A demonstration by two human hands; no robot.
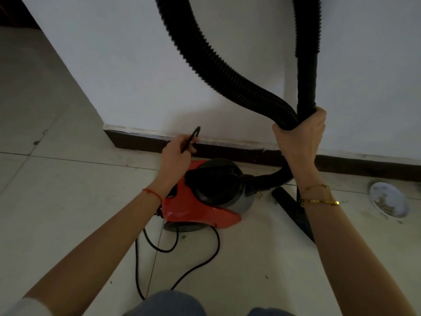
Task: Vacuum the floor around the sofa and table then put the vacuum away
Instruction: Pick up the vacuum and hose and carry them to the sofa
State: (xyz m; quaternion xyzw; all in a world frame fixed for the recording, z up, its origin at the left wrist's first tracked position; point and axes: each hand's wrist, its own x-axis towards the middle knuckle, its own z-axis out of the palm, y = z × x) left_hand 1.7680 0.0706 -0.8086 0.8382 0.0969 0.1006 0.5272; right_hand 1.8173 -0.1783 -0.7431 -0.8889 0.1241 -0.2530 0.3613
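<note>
1. The vacuum [200,197], a small red canister with a black top and grey front, sits on the tiled floor [57,201] just beside the dark skirting board [239,153] of a white wall [136,76]. By its size it looks light enough for one hand, though the hard plastic shell offers little grip; the moulded black top is probably the safest place to lift it.
2. The ribbed black hose [205,58] leaves the front of the canister, loops up out of view and comes back down. It looks flexible and springy, so it will likely swing or uncoil if let go.
3. The right hand [300,135] is clamped round a bend of the hose together with the stiff black tube [307,83], bunching both. The rigid tube is the surer hold.
4. The left hand [175,156] pinches a loop of the thin black power cord [193,137] above the canister. The rest of the cord lies in slack curves on the floor near the person's knees; it is limp and could tangle or catch a foot.
5. A flat black nozzle [289,201] lies on the floor behind the right wrist.
6. A round floor drain cover [389,199] sits further right, well apart.
</note>
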